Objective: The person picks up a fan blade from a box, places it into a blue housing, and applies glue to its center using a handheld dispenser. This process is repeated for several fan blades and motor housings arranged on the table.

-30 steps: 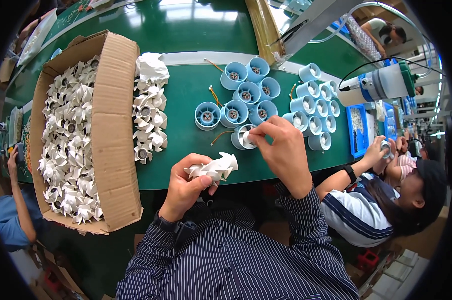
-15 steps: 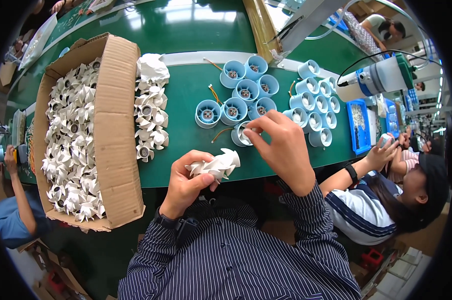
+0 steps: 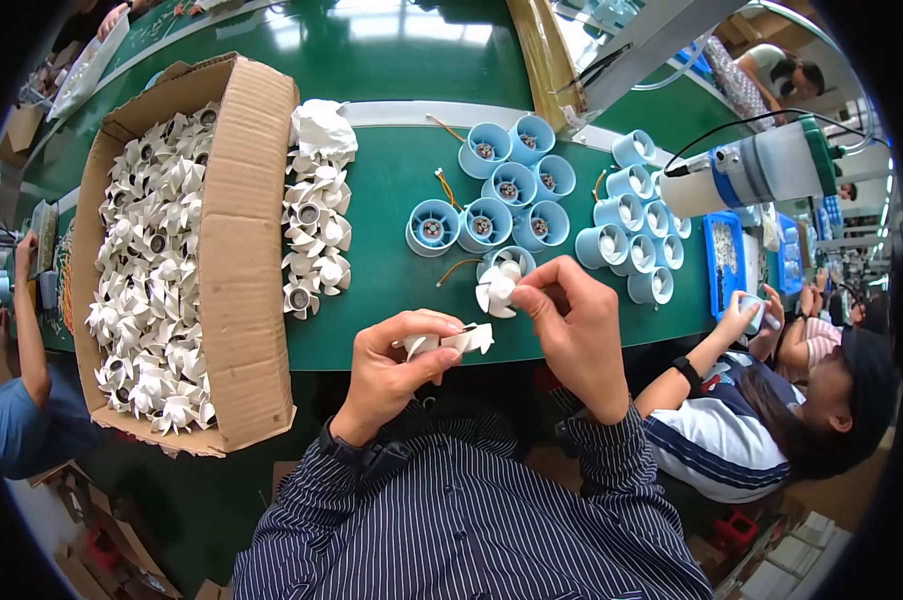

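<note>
My left hand (image 3: 397,368) is closed around a white fan impeller (image 3: 469,342), partly covered by the fingers; whether more than one is in it I cannot tell. Pinched between thumb and fingers of my right hand (image 3: 577,325) is another white impeller (image 3: 496,292), just in front of the nearest light-blue fan housing (image 3: 490,268). White shows inside that housing, partly hidden behind the held impeller. Beyond it stand several blue housings (image 3: 489,222) with bare motor cores inside, some with wires trailing out.
At left stands a cardboard box (image 3: 247,255) full of white impellers, with a row of stacked impellers (image 3: 320,215) beside it. Blue housings with white centres (image 3: 614,212) are grouped at right, under a cylindrical device (image 3: 747,168). A co-worker (image 3: 742,420) sits close at right.
My right hand has drawn back from the nearest housing and now holds an impeller. The impeller stack in my left hand looks shorter. The view has shifted slightly.
</note>
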Available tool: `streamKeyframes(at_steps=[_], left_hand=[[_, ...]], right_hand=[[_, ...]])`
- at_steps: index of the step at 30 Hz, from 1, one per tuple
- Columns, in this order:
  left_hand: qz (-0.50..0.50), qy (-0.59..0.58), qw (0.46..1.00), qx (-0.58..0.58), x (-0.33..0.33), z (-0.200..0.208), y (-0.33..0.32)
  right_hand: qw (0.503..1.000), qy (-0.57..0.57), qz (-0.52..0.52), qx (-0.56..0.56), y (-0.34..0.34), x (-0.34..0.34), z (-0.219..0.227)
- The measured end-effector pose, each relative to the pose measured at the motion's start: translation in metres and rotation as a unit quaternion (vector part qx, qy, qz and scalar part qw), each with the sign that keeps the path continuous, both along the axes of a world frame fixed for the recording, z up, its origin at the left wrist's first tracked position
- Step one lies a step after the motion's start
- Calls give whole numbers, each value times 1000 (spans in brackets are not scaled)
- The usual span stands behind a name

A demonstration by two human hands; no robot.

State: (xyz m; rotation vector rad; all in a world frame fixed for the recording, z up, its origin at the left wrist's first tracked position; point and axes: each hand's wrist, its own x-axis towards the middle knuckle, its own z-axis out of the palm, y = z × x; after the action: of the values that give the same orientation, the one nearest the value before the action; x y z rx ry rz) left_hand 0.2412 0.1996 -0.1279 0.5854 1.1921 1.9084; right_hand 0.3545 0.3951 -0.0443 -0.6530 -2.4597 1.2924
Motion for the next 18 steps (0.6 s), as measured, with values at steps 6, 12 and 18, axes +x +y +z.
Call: streamKeyframes(at_steps=[6, 12, 18], left_hand=[[14, -93, 995, 32, -9, -7, -6], [-22, -231, 955, 183, -15, -13, -12], [-65, -333, 920, 199, -16, -19, -13]], right_hand=[[799, 168, -26, -576, 19, -8, -16], [724, 197, 51, -659, 22, -21, -15], [996, 85, 4, 0, 27, -65, -3]])
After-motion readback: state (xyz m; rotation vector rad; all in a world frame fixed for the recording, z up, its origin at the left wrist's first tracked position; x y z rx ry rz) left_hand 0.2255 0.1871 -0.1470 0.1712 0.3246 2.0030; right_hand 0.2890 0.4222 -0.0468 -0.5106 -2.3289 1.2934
